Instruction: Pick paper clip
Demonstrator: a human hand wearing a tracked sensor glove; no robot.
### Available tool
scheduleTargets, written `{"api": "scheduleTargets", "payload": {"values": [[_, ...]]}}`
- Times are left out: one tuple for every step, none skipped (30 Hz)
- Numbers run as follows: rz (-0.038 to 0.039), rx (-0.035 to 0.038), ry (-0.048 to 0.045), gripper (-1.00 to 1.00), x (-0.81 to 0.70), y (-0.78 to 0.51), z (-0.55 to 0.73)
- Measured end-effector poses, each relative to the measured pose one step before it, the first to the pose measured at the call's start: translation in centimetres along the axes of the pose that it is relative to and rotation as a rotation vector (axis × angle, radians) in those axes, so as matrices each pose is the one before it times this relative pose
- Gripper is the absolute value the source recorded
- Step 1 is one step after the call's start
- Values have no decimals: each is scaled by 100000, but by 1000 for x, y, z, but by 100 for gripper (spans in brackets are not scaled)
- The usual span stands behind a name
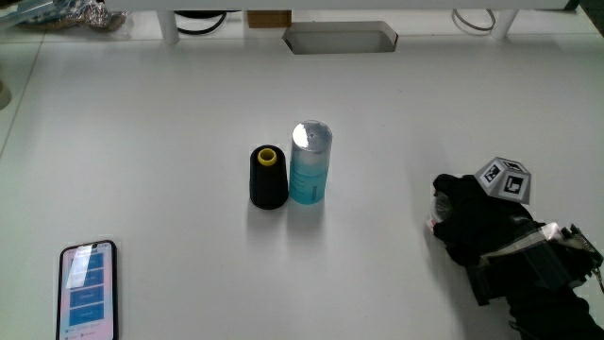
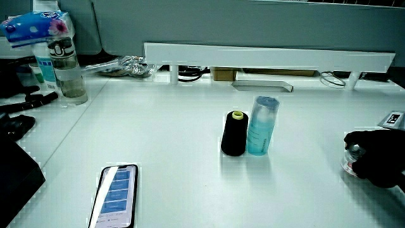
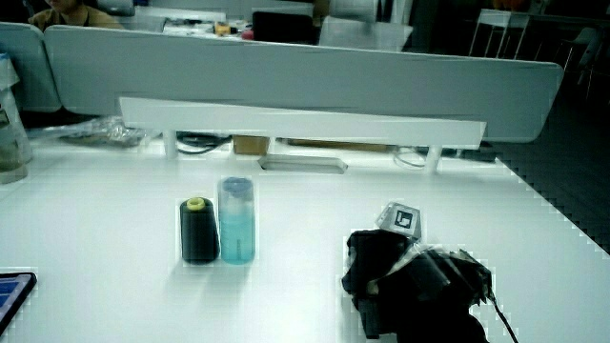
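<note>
On the tabletop (image 1: 170, 104), the hand (image 1: 472, 222) lies palm down, well apart from the two things at the middle and a little nearer to the person than they are. Its fingers are curled down against the surface; under them something small and pale shows at the fingertips in the main view and in a side view (image 2: 350, 158), but whether it is the paper clip, and whether the fingers actually grip it, I cannot tell. No clip is plainly seen anywhere. The cube (image 1: 504, 179) sits on the back of the glove, and the forearm (image 1: 547, 283) runs toward the person.

At the middle stand a black spool (image 1: 269, 178) with a yellow core and a blue bottle (image 1: 310, 161) with a clear cap, both upright and touching side by side; both side views show them so. A phone (image 1: 89, 290) lies flat with its screen lit at the tabletop's edge nearest the person, well apart from the spool. Near the partition a water bottle (image 2: 66, 69) stands in a side view
</note>
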Motion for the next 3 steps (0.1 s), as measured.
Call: {"api": "scheduleTargets", "payload": {"values": [[1290, 619, -1397, 100, -516, -89, -5], [2026, -291, -1448, 100, -643, -302, 20], [1494, 1798, 563, 100, -628, -365, 53]]}}
